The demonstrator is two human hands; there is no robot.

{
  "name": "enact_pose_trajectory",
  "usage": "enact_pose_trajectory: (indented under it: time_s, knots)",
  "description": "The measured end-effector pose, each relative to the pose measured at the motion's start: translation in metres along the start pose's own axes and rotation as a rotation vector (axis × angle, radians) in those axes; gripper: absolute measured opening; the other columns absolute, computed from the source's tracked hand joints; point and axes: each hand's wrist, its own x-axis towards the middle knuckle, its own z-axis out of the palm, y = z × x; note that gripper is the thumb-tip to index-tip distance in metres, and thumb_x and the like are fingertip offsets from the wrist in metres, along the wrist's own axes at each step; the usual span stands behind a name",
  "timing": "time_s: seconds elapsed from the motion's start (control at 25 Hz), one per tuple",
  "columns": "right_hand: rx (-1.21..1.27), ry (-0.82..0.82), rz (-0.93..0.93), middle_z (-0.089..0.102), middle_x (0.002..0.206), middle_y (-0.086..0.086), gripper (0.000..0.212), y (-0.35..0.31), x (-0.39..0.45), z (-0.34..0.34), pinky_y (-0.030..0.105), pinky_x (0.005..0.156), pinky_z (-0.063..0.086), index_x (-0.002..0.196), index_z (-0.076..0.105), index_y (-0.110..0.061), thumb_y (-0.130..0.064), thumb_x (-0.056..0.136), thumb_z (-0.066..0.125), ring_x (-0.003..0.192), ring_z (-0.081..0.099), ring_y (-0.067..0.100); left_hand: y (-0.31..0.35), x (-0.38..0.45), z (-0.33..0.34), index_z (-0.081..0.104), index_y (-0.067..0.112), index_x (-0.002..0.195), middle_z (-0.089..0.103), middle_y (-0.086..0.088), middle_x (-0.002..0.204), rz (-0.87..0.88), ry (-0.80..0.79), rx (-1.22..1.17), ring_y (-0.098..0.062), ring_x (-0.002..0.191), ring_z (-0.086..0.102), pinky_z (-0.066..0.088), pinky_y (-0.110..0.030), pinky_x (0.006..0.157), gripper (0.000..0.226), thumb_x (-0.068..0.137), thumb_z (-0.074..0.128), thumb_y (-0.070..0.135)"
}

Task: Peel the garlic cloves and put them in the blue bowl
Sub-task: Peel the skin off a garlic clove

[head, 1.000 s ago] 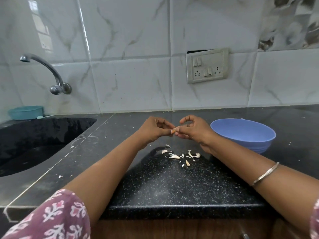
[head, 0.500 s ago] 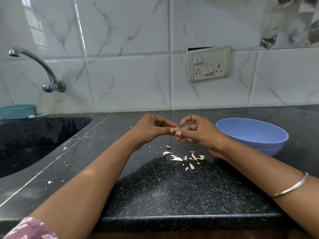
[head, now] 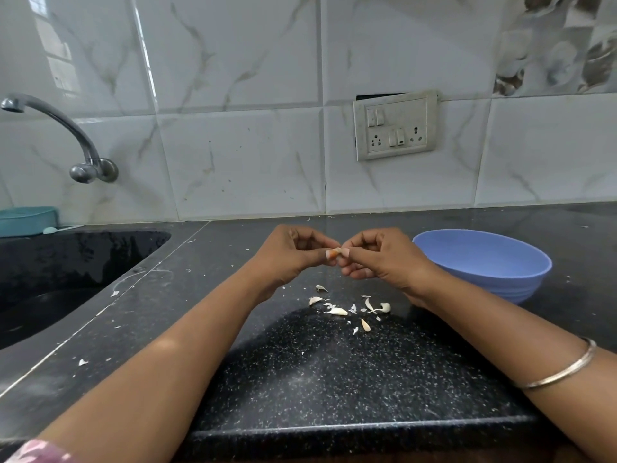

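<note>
2 hands, left hand (head: 293, 252) & right hand (head: 380, 257), fingers curled, pinch garlic clove (head: 335, 252).

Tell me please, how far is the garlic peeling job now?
Some peeling looks done: loose skins lie on the black counter. In hand: the left hand and right hand pinch one garlic clove between them. Left: dropping it into the blue bowl, whose inside is hidden from here.
</note>
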Motion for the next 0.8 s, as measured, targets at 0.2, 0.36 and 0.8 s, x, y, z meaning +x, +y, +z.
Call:
enact_pose_trajectory:
  time_s: [0.2,0.36,0.8]
  knots:
    - [0.032,0.038,-0.004,0.072,0.073,0.011,0.007,0.001,0.001,-0.001,0.022,0.064,0.058,0.087,0.068,0.002,-0.004,0.086,0.065,0.065,0.069,0.017,-0.001,0.000,0.007,0.071,0.003,0.091,0.073,-0.014,0.085,0.009,0.053,0.004,-0.016,0.081,0.070,0.054,-0.021,0.080,0.014,0.077,0.073,0.003]
    - [0.076,0.069,0.010,0.071,0.071,0.013,0.009,0.001,0.001,-0.001,0.020,0.059,0.056,0.086,0.067,0.005,-0.003,0.085,0.066,0.061,0.068,0.017,-0.003,0.001,0.011,0.072,0.003,0.092,0.074,-0.015,0.088,0.018,0.071,0.025,-0.024,0.087,0.070,0.055,-0.027,0.086,0.016,0.077,0.075,0.007]
    - [0.152,0.074,0.064,0.070,0.066,0.008,0.008,0.002,-0.002,0.001,0.018,0.055,0.055,0.077,0.068,-0.002,-0.004,0.084,0.066,0.058,0.067,0.013,-0.001,-0.002,0.015,0.072,0.005,0.091,0.073,-0.015,0.089,0.034,0.075,0.028,-0.020,0.085,0.070,0.055,-0.023,0.084,0.014,0.077,0.074,0.006]
